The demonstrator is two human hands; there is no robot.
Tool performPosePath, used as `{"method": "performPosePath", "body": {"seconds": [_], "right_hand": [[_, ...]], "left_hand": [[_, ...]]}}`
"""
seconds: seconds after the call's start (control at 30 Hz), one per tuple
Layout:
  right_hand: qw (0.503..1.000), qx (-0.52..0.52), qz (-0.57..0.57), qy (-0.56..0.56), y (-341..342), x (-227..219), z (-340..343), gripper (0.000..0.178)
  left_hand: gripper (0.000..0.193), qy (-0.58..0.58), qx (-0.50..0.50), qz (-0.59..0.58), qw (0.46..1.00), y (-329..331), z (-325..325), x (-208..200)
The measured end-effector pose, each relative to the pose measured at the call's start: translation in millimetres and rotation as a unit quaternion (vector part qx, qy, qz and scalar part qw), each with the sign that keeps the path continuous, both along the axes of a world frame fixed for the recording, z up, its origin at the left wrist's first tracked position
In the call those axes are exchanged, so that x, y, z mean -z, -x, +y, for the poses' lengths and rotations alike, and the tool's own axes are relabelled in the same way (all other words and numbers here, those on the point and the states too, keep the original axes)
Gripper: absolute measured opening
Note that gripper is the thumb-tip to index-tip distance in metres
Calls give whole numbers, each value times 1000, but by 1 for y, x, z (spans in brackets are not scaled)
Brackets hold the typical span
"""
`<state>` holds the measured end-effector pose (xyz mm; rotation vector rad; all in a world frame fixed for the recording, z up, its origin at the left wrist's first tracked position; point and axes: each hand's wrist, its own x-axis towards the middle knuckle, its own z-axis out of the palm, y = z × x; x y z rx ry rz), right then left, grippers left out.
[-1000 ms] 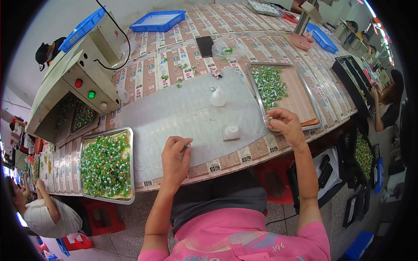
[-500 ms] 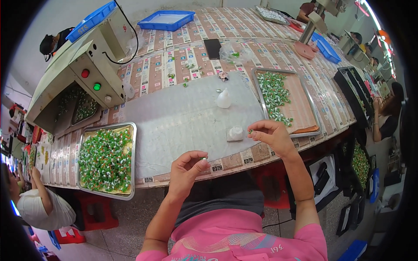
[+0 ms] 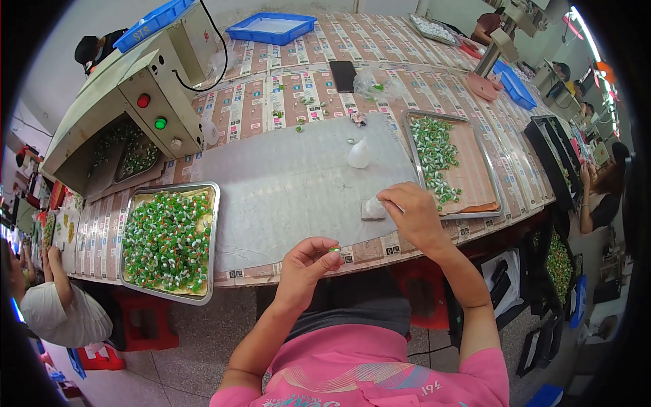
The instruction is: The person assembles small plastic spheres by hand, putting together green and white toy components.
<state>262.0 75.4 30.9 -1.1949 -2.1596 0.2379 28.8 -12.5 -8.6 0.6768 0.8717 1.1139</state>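
My left hand [image 3: 305, 270] hovers near the table's front edge, thumb and fingers closed on a small green-and-white piece [image 3: 334, 250]. My right hand [image 3: 417, 217] is pinched at the top of a white lump [image 3: 373, 209] on a small square base. Whatever its fingertips hold is hidden. To the left, a metal tray [image 3: 215, 237] is heaped with small green, white and orange pieces [image 3: 166, 237]. At the right, another metal tray [image 3: 489, 166] carries similar pieces [image 3: 432, 152] along its left side. A white squeeze bottle [image 3: 359, 154] stands on the pale sheet [image 3: 271, 183] beyond my hands.
A beige machine [image 3: 135, 88] with red and green buttons stands at the left, pieces inside its opening. Farther back lie a dark flat phone-like object [image 3: 343, 76], a clear plastic bag [image 3: 380, 83] and a blue tray [image 3: 271, 30]. Other people sit at both sides.
My right hand has moved left from beside the white lump, bringing its fingertips to the lump's top. The small piece seen in it before is now hidden. My left hand keeps its pinch.
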Motion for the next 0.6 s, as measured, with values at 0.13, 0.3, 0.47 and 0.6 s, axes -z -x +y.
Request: {"method": "performPosePath", "body": {"seconds": [0.13,0.3,0.47,0.6], "right_hand": [[1000,-5,-2,3,-5,-1,1,16],[986,-1,115,118,-6,-12,-18,18],[951,-60,198,230,-2,-10,-38,17],[910,-96,262,305,1,-3,-49,17]], "left_hand": [[21,10,3,-9,1000,-10,2,-1],[21,2,4,-6,1000,-15,5,-1],[20,-3,3,-17,1000,-23,6,1],[20,-16,11,-15,1000,-29,7,3]]}}
